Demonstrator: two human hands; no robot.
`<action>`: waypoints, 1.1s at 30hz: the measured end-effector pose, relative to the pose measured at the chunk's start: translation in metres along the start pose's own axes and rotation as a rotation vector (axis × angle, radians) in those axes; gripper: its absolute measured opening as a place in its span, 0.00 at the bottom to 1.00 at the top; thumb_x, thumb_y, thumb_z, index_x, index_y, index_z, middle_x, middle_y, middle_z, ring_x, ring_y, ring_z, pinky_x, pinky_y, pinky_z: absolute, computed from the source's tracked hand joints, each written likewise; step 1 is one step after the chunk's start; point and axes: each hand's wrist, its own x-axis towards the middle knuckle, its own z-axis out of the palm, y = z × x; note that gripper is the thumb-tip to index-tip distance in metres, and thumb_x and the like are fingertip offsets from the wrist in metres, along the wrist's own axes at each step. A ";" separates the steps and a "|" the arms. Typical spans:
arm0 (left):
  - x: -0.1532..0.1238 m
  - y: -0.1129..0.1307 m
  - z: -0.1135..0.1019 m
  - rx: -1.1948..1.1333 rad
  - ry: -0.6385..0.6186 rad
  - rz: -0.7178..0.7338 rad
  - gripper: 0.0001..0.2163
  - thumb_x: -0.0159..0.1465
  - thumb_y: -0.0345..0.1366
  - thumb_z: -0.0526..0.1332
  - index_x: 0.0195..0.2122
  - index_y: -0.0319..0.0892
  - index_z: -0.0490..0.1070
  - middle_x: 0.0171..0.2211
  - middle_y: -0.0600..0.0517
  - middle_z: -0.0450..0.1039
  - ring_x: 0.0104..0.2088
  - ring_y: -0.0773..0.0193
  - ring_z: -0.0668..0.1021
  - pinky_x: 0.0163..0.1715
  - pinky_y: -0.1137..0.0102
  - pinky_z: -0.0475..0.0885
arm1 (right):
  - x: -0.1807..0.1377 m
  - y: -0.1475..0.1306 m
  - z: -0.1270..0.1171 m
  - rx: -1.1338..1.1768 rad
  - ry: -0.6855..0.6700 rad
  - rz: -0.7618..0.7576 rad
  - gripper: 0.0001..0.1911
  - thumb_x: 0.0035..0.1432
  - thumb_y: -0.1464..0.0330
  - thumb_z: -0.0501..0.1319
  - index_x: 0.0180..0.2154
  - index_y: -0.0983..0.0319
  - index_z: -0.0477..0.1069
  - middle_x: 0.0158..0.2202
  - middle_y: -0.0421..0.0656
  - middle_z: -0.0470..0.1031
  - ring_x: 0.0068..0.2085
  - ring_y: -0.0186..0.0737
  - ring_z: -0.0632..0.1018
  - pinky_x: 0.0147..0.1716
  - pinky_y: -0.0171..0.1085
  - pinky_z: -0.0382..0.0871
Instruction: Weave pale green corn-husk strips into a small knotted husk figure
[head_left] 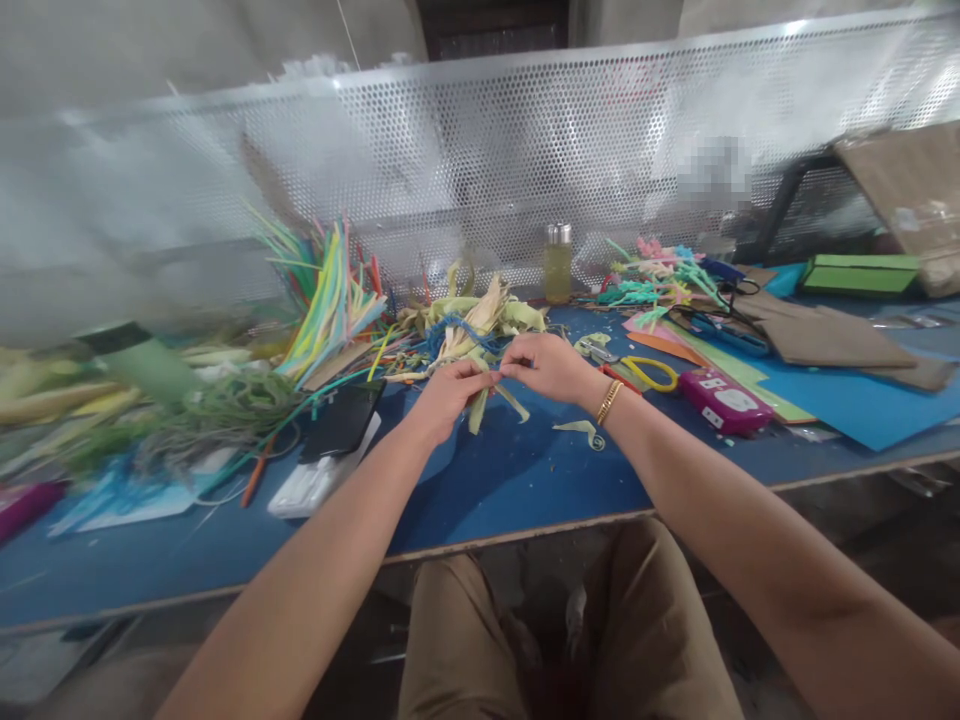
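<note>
My left hand and my right hand meet above the blue table, fingertips pinched together and almost touching. Pale green strips of corn husk hang below the fingers of my left hand. What lies right between the fingertips is mostly covered by the fingers, but it looks like the same husk. Just behind the hands is a heap of dried husks with blue twine in it. Near my right wrist, a curled husk scrap rests on the table.
Yellow-handled scissors and a magenta box stand to the right, by coloured paper and cardboard. A black phone, colourful pipe cleaners and a green bottle are left. A perforated metal panel backs the table.
</note>
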 end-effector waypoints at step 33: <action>-0.013 0.019 -0.016 0.825 0.272 0.275 0.20 0.53 0.49 0.68 0.11 0.44 0.67 0.11 0.54 0.57 0.16 0.66 0.60 0.20 0.70 0.48 | -0.004 0.006 0.009 -0.182 -0.014 0.196 0.11 0.59 0.60 0.62 0.33 0.61 0.77 0.34 0.45 0.79 0.37 0.41 0.76 0.35 0.38 0.63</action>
